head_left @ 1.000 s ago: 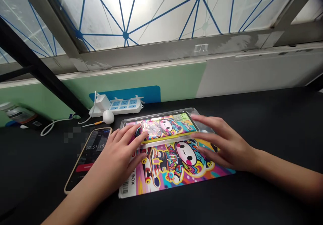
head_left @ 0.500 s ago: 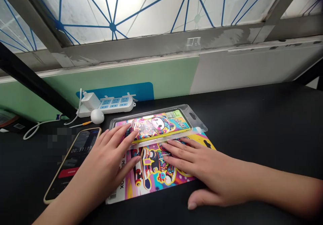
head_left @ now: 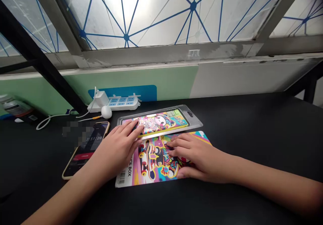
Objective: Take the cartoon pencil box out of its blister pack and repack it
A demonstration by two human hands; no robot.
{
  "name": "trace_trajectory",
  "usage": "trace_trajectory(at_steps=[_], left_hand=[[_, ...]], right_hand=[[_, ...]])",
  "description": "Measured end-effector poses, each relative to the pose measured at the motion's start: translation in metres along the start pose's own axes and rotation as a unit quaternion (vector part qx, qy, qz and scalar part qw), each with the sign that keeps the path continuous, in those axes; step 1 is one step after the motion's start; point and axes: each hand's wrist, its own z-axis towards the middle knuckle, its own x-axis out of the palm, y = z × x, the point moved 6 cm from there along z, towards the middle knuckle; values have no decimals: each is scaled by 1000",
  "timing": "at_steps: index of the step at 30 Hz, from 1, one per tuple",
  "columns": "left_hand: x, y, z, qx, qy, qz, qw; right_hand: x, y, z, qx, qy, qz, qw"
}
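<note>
A colourful pencil box with a cartoon character lies inside a clear plastic blister shell on the black table. Below it, nearer to me, lies a bright printed backing card marked "CIL BOX", with a barcode at its left end. My left hand is open, its fingertips resting on the left end of the pencil box and its thumb by the card's upper edge. Spread flat on the right part of the card is my right hand, fingers apart, covering some of the print.
A phone with a running timer lies left of my left forearm. Behind it are a white power strip with a plugged-in charger, a small white round device and cables. A bottle stands at far left.
The backing card now lies slightly apart from the blister shell, pulled toward me from partly under it. My right thumb has moved in onto the card. The camera view has shifted.
</note>
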Motion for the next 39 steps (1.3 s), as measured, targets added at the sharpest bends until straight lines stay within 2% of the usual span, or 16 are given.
trace_trajectory(at_steps=[5, 9, 15, 17, 19, 23, 27, 30, 35, 39], left_hand=[[0, 7, -1, -13, 46, -13, 999], [-1, 10, -1, -28, 71, -26, 997], [0, 7, 4, -52, 42, -24, 997], [0, 2, 10, -64, 24, -21, 997], [2, -2, 17, -72, 29, -22, 997], [9, -6, 32, -83, 77, -17, 993], [13, -4, 38, -82, 87, -8, 993], [15, -4, 34, -92, 83, -4, 992], [19, -3, 25, -105, 90, 17, 990], [21, 0, 23, -98, 86, 24, 991]], right_hand=[[2, -1, 0, -3, 8, -8, 1000], [3, -1, -2, 20, 22, -14, 999], [7, -3, -3, 75, 79, 2, 994], [9, -2, -4, 77, 97, 12, 992], [8, -1, -5, 68, 99, 19, 993], [3, 4, -7, 21, 69, 36, 997], [1, 9, -5, 7, 33, 21, 999], [2, 6, -3, 29, 2, -17, 999], [-2, -5, -2, 119, -75, -82, 987], [-4, -8, -4, 157, -90, -103, 978]])
